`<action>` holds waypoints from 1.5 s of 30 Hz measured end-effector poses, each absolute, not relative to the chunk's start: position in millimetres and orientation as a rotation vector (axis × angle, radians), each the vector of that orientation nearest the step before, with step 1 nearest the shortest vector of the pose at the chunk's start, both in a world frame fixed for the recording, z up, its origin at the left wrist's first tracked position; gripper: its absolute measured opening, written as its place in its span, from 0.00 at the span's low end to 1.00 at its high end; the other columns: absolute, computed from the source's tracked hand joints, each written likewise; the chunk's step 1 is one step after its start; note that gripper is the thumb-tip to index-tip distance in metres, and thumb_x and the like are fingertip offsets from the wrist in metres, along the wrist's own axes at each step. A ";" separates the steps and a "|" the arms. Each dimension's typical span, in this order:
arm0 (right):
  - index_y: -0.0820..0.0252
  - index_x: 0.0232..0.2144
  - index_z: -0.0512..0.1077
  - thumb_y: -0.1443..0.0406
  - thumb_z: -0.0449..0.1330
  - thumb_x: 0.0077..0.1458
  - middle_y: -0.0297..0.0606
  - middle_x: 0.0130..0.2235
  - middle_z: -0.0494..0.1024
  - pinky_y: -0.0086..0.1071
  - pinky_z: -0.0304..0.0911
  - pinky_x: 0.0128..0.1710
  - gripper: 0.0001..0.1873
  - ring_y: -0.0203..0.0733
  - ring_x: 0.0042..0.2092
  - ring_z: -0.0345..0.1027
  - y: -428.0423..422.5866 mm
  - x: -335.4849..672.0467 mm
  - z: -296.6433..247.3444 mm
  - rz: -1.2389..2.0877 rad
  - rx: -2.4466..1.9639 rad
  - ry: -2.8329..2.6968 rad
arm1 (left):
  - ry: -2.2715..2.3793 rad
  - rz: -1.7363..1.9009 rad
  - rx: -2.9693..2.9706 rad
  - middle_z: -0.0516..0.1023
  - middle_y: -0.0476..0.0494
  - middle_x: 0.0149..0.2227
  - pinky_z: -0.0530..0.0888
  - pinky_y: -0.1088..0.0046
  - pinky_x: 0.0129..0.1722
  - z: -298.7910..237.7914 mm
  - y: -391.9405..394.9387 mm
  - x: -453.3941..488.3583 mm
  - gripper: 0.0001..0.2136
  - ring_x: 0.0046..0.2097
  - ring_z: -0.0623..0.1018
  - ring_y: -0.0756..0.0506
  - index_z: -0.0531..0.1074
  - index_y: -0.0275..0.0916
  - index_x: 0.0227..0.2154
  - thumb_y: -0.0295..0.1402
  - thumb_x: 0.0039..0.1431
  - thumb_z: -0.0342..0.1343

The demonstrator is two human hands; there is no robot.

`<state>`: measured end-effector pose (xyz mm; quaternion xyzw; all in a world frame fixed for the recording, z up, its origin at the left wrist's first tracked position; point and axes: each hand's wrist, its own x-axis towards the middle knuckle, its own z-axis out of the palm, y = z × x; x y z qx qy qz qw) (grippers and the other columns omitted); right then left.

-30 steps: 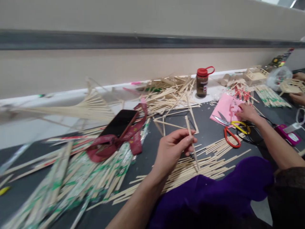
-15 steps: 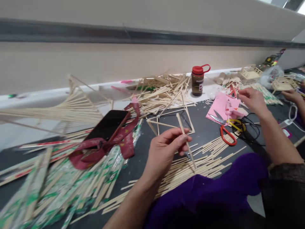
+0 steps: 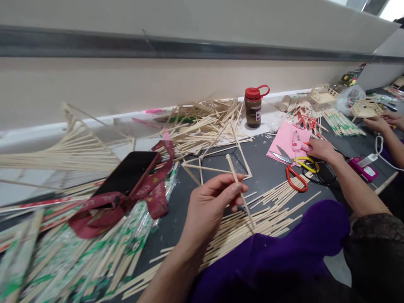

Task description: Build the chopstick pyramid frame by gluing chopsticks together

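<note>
My left hand [image 3: 210,206] pinches a thin wooden stick [image 3: 239,189] between thumb and fingers and holds it tilted above a row of loose sticks [image 3: 249,223] on the dark table. My right hand [image 3: 320,148] rests on the pink glue gun [image 3: 297,142], which lies on a pink sheet [image 3: 285,139]; its fingers curl around the gun. Just in front of that hand lie scissors with red and yellow handles [image 3: 296,170]. A flat frame of glued sticks [image 3: 217,162] lies behind the held stick.
A black phone [image 3: 128,172] with a dark red lanyard [image 3: 148,191] lies on wrapped chopsticks [image 3: 78,252]. A heap of sticks [image 3: 202,122] and a red-capped bottle [image 3: 253,106] stand by the wall. Purple cloth [image 3: 284,252] covers my lap. Another person's hands [image 3: 378,123] work at the right.
My right hand lifted off the pink sheet toward the far clutter, then came back down onto the glue gun. My left hand kept holding the stick while the view swung to the right.
</note>
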<state>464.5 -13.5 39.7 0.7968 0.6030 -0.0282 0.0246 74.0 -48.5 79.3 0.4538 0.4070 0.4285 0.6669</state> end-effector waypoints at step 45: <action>0.61 0.24 0.73 0.61 0.63 0.52 0.37 0.25 0.76 0.26 0.64 0.25 0.10 0.34 0.26 0.68 -32.6 501.2 36.3 -1.596 2.894 1.627 | 0.994 0.938 1.078 0.82 0.45 0.26 0.70 0.81 0.18 64.1 -43.7 77.3 0.14 0.21 0.74 0.52 0.82 0.37 0.33 0.36 0.43 0.72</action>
